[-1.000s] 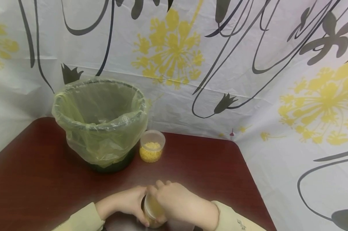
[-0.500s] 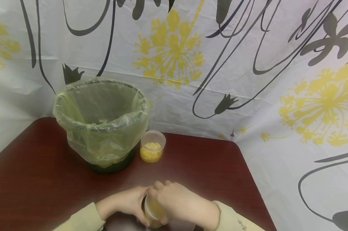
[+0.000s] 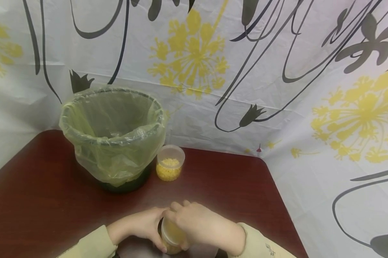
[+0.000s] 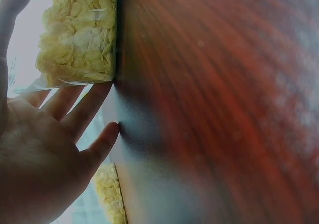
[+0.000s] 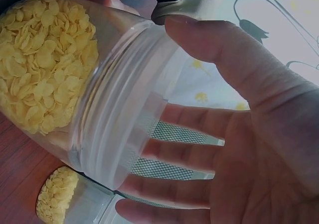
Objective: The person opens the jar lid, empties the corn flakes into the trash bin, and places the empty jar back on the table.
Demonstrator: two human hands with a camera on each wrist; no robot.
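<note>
While the left hand (image 3: 149,225) has its grip wrapped round the side of a clear jar (image 4: 77,40), the right hand (image 3: 197,222) curls its fingers and thumb about the pale lid (image 5: 134,99) on top. The jar sits at the near side of the table (image 3: 213,186), its base apparently resting on the wood, with yellow flakes inside and bare space between them and the lid. It looks like thin, smooth plastic, so it should be light, give a little under a squeeze and slip in dry fingers; the flakes look brittle and would likely crumble if shaken. The firm places to hold seem to be the low wall, where the flakes back it, and the lid's edge. Farther back, a similar tub (image 3: 169,168) stands beside the lined bin (image 3: 116,157).
</note>
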